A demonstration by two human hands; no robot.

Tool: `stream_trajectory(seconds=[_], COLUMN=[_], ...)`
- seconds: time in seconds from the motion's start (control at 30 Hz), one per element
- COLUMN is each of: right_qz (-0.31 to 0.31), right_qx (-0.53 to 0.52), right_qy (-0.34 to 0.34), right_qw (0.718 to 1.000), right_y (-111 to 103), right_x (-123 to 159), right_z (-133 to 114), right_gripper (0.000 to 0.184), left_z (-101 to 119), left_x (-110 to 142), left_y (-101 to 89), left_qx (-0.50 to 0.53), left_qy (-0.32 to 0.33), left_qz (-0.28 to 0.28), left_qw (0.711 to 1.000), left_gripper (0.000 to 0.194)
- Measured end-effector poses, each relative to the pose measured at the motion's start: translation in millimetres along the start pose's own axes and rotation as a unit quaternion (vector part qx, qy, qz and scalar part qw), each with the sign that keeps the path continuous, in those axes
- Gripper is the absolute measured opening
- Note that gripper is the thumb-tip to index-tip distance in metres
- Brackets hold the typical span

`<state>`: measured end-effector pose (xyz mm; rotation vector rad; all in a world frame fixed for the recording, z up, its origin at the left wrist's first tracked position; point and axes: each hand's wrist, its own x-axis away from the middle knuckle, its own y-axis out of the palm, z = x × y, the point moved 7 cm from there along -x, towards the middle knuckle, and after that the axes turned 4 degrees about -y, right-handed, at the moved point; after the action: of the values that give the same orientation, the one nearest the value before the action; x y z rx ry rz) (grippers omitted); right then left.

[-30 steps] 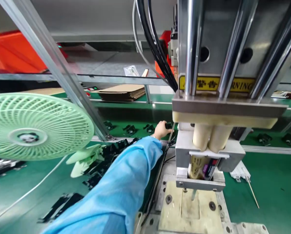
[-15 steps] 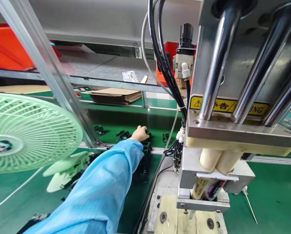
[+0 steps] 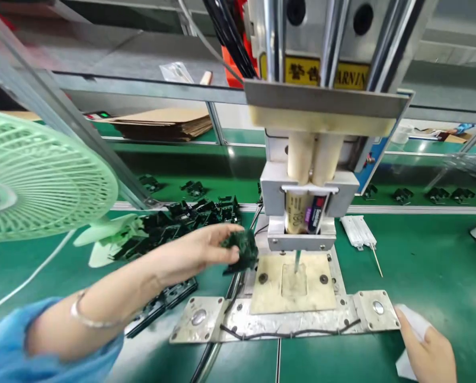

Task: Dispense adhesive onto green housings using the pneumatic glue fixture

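My left hand (image 3: 212, 247) grips a small dark moulded plastic part (image 3: 244, 251), blurred by motion, just left of the press. Beneath the press head, a pale fixture block (image 3: 268, 292) with a shallow recess sits on a metal base; a glue nozzle (image 3: 297, 260) points down over it from two cartridges (image 3: 305, 211). At the lower right, my right hand (image 3: 429, 348) is closed on a white wipe (image 3: 416, 324), next to the base's right button plate (image 3: 377, 308). Left of the press lies a pile of similar dark parts (image 3: 182, 218).
A green fan (image 3: 50, 186) stands at the left by a metal post. Dark parts (image 3: 437, 195) sit along the green strip behind the press. White sachets (image 3: 358, 231) and a thin stick lie to the right. Stacked cardboard (image 3: 162, 123) is at the back.
My left hand has come back from the strip behind toward the press, carrying the dark plastic part. The view has swung right and down, and my right hand with the wipe has come into sight.
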<state>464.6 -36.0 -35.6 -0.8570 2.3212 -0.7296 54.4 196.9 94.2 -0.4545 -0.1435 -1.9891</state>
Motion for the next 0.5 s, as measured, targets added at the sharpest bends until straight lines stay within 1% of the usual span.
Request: stream_trajectory(seconds=[0.07,0.1,0.17,0.23,0.33,0.43,0.5], right_qz=[-0.009,-0.009,-0.005,-0.003,0.000,0.006,-0.001], right_qx=[-0.003,-0.005,-0.013,-0.022,-0.036,-0.054,-0.059], right_qy=[0.011,0.016,0.024,0.023,0.017,0.029,0.044], right_qw=[1.000,1.000,1.000,0.999,0.999,0.998,0.997], right_y=[0.9,0.8,0.6,1.1,2.3,2.4,2.9], right_x=[-1.7,-2.8,-4.5,-5.1,-4.3,-4.6,-7.2], right_z=[6.3,9.0,12.9,14.2,13.9,16.9,22.5], right_gripper=[0.051,0.053,0.054,0.054,0.055,0.057,0.057], left_z=[-30.1,-41.7,-56.4,-59.7,-48.8,-39.5,-40.4], left_x=[22.8,29.9,33.2,25.2,4.5,-14.4,-23.6], left_y=[38.6,55.2,81.9,100.2,114.6,117.9,116.1], left_qx=[0.030,0.047,0.069,0.076,0.031,-0.034,-0.071], left_qy=[-0.062,-0.084,-0.106,-0.106,-0.061,-0.001,0.030], left_qz=[-0.098,-0.123,-0.143,-0.148,-0.158,-0.149,-0.122], left_qw=[0.993,0.988,0.982,0.980,0.985,0.988,0.989], left_gripper=[0.055,0.056,0.055,0.052,0.053,0.063,0.070])
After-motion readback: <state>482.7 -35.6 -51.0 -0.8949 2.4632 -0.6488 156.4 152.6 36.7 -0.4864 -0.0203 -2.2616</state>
